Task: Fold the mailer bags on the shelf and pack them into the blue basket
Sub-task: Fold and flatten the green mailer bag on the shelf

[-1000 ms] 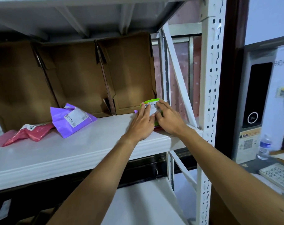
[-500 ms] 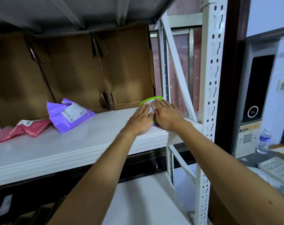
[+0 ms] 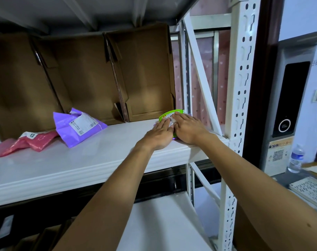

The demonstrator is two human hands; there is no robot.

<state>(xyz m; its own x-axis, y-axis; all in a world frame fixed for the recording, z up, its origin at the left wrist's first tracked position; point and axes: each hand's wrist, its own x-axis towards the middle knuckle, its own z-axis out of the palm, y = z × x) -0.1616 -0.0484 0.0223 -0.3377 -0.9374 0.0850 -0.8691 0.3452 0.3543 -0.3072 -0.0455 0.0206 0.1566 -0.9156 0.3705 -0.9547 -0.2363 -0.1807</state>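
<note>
White shelf holds it all. The left hand and right hand lie flat, fingers straight and close together, pressing down a green mailer bag. Brown cardboard boxes stand just past the fingertips. A purple bag and a pink bag lie far left of the fingers. A white post stands right of them.

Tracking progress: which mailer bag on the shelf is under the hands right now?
The green mailer bag, at the right end of the shelf, pressed under the left hand and right hand. The purple bag and pink bag lie untouched further left.
</note>
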